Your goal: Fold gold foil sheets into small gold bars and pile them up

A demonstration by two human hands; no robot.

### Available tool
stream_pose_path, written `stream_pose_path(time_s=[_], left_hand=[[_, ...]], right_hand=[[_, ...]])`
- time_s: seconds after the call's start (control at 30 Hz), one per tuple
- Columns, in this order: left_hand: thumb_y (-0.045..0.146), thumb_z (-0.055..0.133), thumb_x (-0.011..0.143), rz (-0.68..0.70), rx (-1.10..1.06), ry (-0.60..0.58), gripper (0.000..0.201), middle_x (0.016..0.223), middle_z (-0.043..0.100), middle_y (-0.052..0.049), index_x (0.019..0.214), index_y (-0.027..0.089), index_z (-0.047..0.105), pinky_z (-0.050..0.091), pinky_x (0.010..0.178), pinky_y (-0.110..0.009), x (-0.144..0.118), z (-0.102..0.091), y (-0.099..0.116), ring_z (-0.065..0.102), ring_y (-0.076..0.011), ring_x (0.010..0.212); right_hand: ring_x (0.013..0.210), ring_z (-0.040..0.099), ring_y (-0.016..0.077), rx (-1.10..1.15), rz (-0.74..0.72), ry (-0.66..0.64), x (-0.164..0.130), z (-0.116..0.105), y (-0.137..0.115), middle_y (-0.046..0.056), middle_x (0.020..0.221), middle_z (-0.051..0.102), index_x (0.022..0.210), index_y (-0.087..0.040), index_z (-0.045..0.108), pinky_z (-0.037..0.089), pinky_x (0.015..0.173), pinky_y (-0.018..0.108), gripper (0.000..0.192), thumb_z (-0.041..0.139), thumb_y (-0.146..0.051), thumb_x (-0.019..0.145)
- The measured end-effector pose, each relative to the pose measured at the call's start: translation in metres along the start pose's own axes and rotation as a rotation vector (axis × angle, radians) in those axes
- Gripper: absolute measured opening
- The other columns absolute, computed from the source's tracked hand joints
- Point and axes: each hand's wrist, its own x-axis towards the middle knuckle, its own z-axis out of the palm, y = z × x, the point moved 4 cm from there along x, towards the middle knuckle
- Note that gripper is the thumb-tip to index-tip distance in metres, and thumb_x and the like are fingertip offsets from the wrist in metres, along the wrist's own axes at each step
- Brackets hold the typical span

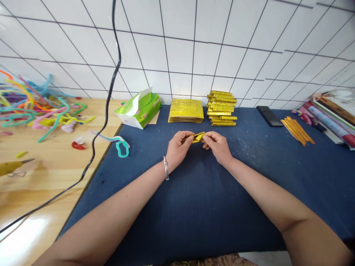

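1. Taking the folded gold piece as my clock centre, with 12 o'clock toward the wall, I am watching the black cord (111, 88) trailing past at 9 o'clock; it could be snagging if the left forearm swings wide.
2. Toward 11 o'clock, the stack of flat gold sheets (185, 111) is lying on the tabletop (202, 210); I am judging that a forward nudge from a knuckle could slide it out of line.
3. At the centre, the folded gold piece (198, 137) is spanning the gap between both hands, slightly tilted; uneven pulling or hard pinching could be skewing its folds or tearing it.
4. Toward 1 o'clock, the pile of narrow gold strips (222, 108) is sitting unevenly, ends jutting out, so I am reckoning that a bump could topple it.
5. The left hand (179, 147) is nearly closed, its thumb and fingers gripping the piece's 9 o'clock end.
6. The right hand (217, 146) is curling in, thumb and fingertip pinching the 3 o'clock end; I cannot tell how firmly.
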Motion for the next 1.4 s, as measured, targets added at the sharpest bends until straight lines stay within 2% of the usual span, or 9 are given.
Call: stream_pose_path(time_s=[0.2,0.53,0.87,1.4], left_hand=[[0.028,0.051,0.089,0.105,0.089,-0.007,0.017,0.093,0.062,-0.004,0.097,0.020,0.064,0.045,0.079,-0.028,-0.001,0.000,0.007,0.056,-0.0148,0.087],[0.024,0.050,0.089,0.216,0.194,-0.002,0.014,0.089,0.063,-0.003,0.092,0.020,0.063,0.043,0.077,-0.027,-0.001,-0.001,0.018,0.056,-0.0141,0.085],[0.022,0.050,0.089,0.280,0.224,-0.025,0.015,0.094,0.063,-0.004,0.096,0.020,0.063,0.045,0.083,-0.028,-0.002,0.001,0.023,0.057,-0.0147,0.090],[0.022,0.049,0.090,0.297,0.225,-0.069,0.015,0.093,0.063,-0.004,0.094,0.021,0.063,0.045,0.081,-0.028,-0.002,0.001,0.024,0.056,-0.0146,0.088]], right_hand=[[0.061,0.058,0.0114,0.024,0.038,-0.001,0.002,-0.003,0.004,-0.001,0.069,0.061,0.084,-0.020,0.064,0.047,0.056,0.024,0.025,0.059,-0.045,0.081],[0.064,0.058,0.0119,0.084,0.107,0.006,0.003,-0.004,0.005,0.000,0.069,0.061,0.078,-0.020,0.065,0.046,0.057,0.024,0.022,0.062,-0.042,0.077],[0.066,0.058,0.0114,0.207,0.183,-0.004,0.004,-0.006,0.006,0.000,0.075,0.063,0.081,-0.020,0.061,0.046,0.056,0.023,0.022,0.063,-0.041,0.075],[0.059,0.057,0.0102,0.215,0.232,-0.022,0.005,-0.006,0.010,-0.001,0.066,0.061,0.077,-0.019,0.060,0.045,0.052,0.022,0.021,0.064,-0.039,0.074]])
